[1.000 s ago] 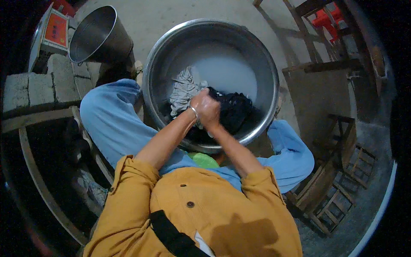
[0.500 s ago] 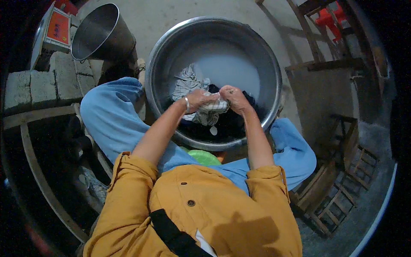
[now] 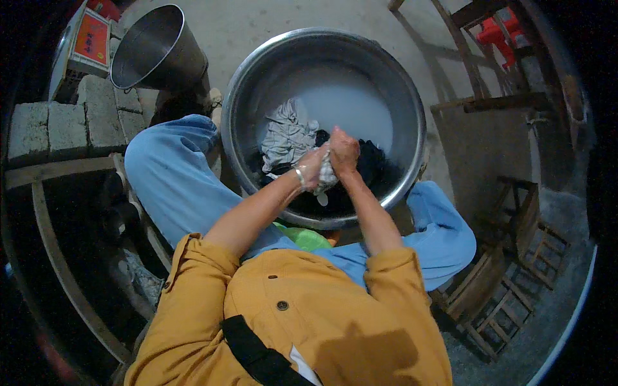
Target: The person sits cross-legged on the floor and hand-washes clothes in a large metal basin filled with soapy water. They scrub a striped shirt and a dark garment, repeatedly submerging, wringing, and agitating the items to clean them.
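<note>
Head view: a wide metal basin [image 3: 257, 83] sits on the concrete floor [image 3: 257, 26] between the person's knees, with cloudy water [image 3: 351, 106] filling its far half. Beside it at the upper left a metal bucket [image 3: 158, 48] lies tipped on its side, mouth toward the camera, next to a row of grey blocks [image 3: 58, 125]. Low wooden stools [image 3: 508, 283] stand at the right. Inside the basin a grey garment [image 3: 286, 132] lies crumpled on the left, and a dark garment [image 3: 373, 161] is heaped at the near right.

Both forearms reach from the mustard-yellow sleeves into the near part of the basin and meet above the dark heap. The left hand [image 3: 312, 168], a bangle [image 3: 300, 178] at its wrist, and the right hand [image 3: 344, 151] are pressed against each other. Between them is a small white cloth [image 3: 326, 177], bunched up; the fingers of both hands are curled and clamped on it. Most of the cloth is hidden inside the two fists, with a short end hanging out just below them, over the basin's near side.
</note>
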Demonstrator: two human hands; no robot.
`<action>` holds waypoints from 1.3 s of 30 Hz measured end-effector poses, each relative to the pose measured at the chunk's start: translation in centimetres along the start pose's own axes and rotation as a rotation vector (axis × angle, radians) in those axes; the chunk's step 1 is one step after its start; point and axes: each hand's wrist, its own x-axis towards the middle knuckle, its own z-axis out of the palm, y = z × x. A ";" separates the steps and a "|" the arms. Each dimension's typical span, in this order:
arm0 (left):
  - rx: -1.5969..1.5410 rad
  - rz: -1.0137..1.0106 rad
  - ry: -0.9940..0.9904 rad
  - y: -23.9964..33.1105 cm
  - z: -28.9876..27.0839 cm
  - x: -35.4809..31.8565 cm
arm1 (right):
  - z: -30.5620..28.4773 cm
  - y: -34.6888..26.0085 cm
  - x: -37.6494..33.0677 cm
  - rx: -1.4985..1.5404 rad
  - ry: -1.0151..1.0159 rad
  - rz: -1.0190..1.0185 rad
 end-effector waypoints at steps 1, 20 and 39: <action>0.067 0.057 0.010 -0.1 0.3 0.3 | -0.2 0.8 -0.2 -0.015 0.046 -0.047; 0.660 0.070 -0.149 3.5 -1.1 -1.0 | -1.8 2.1 0.9 0.812 -0.440 0.525; 0.143 -0.025 0.004 -1.7 -7.5 9.1 | 0.5 -4.3 -3.2 0.266 -0.024 -0.033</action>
